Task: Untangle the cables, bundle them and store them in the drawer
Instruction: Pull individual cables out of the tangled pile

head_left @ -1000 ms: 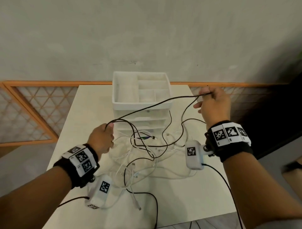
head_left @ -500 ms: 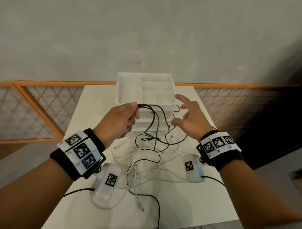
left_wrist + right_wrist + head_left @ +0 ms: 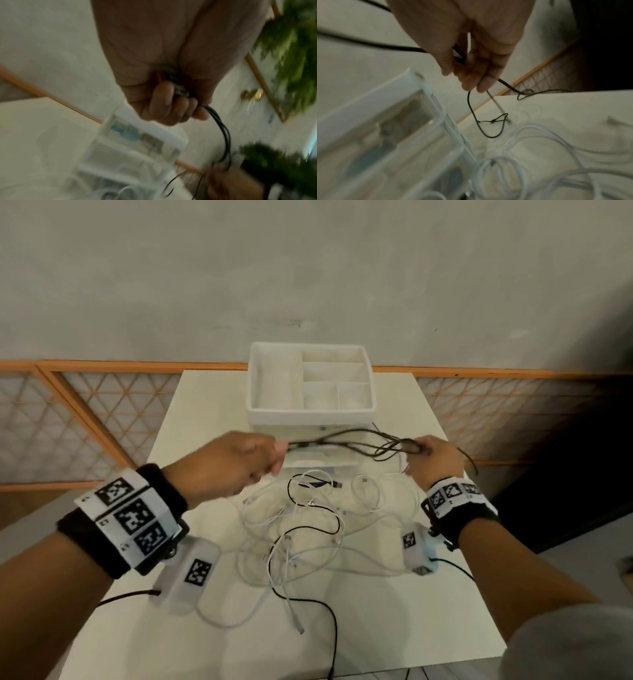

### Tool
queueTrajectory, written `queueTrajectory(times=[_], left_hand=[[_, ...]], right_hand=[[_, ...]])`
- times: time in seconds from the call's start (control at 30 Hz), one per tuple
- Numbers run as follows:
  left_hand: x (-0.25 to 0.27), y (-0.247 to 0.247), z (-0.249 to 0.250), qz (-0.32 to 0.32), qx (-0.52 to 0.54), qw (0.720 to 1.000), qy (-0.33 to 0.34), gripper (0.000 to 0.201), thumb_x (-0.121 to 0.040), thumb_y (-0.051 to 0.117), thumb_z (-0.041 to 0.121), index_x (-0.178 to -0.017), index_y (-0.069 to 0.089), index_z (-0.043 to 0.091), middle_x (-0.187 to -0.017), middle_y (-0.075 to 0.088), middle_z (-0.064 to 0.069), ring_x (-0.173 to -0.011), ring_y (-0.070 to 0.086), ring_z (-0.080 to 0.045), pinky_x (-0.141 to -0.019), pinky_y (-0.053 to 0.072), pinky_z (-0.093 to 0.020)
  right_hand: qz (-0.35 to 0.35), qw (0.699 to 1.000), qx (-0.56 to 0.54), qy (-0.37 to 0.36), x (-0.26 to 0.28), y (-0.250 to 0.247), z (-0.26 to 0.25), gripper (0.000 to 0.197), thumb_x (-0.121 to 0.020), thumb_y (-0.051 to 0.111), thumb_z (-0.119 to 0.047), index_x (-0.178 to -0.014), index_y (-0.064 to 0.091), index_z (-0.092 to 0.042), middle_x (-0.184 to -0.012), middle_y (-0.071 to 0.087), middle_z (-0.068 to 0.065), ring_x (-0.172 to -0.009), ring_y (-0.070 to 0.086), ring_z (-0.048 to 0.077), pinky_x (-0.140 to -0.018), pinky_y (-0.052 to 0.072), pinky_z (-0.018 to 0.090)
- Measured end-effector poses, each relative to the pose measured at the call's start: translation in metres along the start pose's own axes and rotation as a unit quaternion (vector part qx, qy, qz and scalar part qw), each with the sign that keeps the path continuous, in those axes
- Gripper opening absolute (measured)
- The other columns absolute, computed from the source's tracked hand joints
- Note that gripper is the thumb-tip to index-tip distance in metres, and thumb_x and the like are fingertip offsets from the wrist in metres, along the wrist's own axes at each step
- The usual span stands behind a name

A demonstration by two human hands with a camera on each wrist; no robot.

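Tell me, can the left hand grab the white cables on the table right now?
Probably not yet. The left hand grips the black cable, stretched to the right hand. The white cables lie uncovered just below.

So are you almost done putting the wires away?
Not yet. Nothing is stored: the drawer unit looks shut. In hand: the left hand and right hand hold folded loops of one black cable. Still left: the white cables and another black one, tangled on the table.
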State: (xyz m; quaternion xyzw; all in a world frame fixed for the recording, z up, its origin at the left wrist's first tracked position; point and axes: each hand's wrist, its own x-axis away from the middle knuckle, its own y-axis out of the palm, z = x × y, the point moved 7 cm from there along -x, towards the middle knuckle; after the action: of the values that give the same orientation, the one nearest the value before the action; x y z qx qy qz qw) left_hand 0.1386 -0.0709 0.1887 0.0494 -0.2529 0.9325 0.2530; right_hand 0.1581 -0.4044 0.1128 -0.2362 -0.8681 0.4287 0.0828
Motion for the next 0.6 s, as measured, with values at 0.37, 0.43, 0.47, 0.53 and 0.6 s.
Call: queueTrajectory(times=[0.37,0.43,0.47,0.53,0.6], left_hand=[[-0.012,0.04,-0.041,0.048,-0.248,0.968,-0.009,0.051,-0.1,0.039,0.049,-0.063,0.04,0.014,-0.058,0.046,0.001,-0.055,0.042,-0.013,-0.056,0.032,-0.024],[-0.014,0.044,-0.029,0.051,-0.191,0.98,0.018,0.052,-0.097,0.046,0.052,-0.066,0.049,0.009,-0.053,0.049,0.003,-0.049,0.046,-0.012,-0.053,0.038,-0.025],[-0.015,0.047,-0.024,0.041,-0.163,0.986,0.02,0.053,-0.095,0.049,0.053,-0.07,0.053,0.007,-0.05,0.051,0.003,-0.046,0.049,-0.011,-0.052,0.04,-0.024],[-0.015,0.052,-0.024,0.0,-0.151,0.989,-0.002,0.052,-0.095,0.049,0.055,-0.074,0.058,0.008,-0.048,0.056,0.002,-0.04,0.05,-0.008,-0.047,0.04,-0.017],[-0.013,0.059,-0.035,-0.047,-0.172,0.982,-0.057,0.053,-0.096,0.043,0.058,-0.067,0.054,0.016,-0.054,0.062,-0.003,-0.038,0.049,-0.012,-0.045,0.04,-0.017]], right_hand=[[-0.289,0.949,-0.03,-0.125,0.069,0.053,-0.055,0.081,-0.079,0.077,-0.028,-0.146,0.034,-0.047,-0.07,0.071,0.0,-0.068,0.065,0.01,-0.07,0.049,0.02],[-0.339,0.924,-0.039,-0.172,0.092,0.066,-0.078,0.054,-0.081,0.077,-0.034,-0.129,0.054,-0.045,-0.06,0.065,-0.009,-0.056,0.058,0.004,-0.063,0.046,0.018],[-0.341,0.922,-0.028,-0.179,0.094,0.067,-0.084,0.031,-0.084,0.074,-0.034,-0.113,0.063,-0.038,-0.059,0.064,-0.013,-0.056,0.058,0.006,-0.061,0.047,0.019],[-0.283,0.947,-0.046,-0.146,0.077,0.06,-0.084,0.004,-0.089,0.067,-0.029,-0.087,0.067,-0.027,-0.066,0.069,-0.008,-0.06,0.064,0.015,-0.062,0.051,0.025],[-0.144,0.977,-0.101,-0.118,0.057,0.04,-0.08,0.003,-0.088,0.068,-0.024,-0.085,0.068,-0.026,-0.074,0.073,-0.005,-0.068,0.068,0.015,-0.069,0.05,0.024]])
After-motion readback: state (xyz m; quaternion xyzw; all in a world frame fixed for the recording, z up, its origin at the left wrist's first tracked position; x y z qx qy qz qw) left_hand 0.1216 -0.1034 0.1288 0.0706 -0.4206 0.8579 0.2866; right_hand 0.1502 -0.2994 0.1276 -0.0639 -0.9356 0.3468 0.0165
